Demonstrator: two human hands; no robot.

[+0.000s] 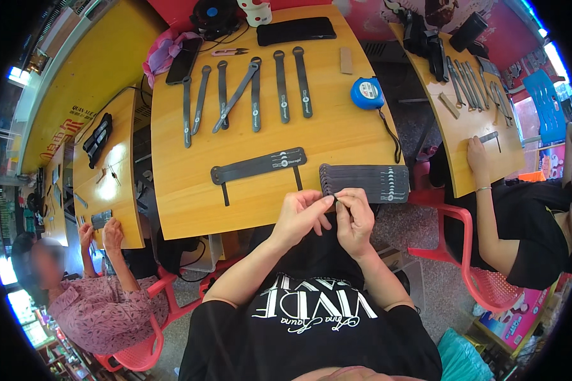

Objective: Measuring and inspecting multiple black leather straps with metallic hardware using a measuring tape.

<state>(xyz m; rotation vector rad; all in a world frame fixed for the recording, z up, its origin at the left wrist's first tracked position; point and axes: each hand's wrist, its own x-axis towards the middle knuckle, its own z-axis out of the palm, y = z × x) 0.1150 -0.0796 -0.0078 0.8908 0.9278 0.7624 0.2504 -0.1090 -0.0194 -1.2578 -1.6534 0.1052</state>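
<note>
My left hand point(303, 216) and my right hand point(354, 221) meet at the table's front edge, thumbs and fingertips pinched together. A small dark piece shows between them, too small to name. Just beyond the fingers lies a fanned stack of dark flat straps point(362, 179) with rounded ends and white print. To its left, dark straps point(260, 166) with white print lie slantwise, and two narrow dark strips point(225, 194) stick out toward me from under them. Several single dark straps point(281, 86), each with a holed round end, are spread across the far half.
On the yellow table point(190, 213) are a blue tape measure point(367, 94), thread snips point(230, 52), a phone point(184, 61), a black pouch point(297, 30) and a tan strip point(346, 60). Co-workers sit at tables on both sides. Red chairs point(467, 254) stand close by.
</note>
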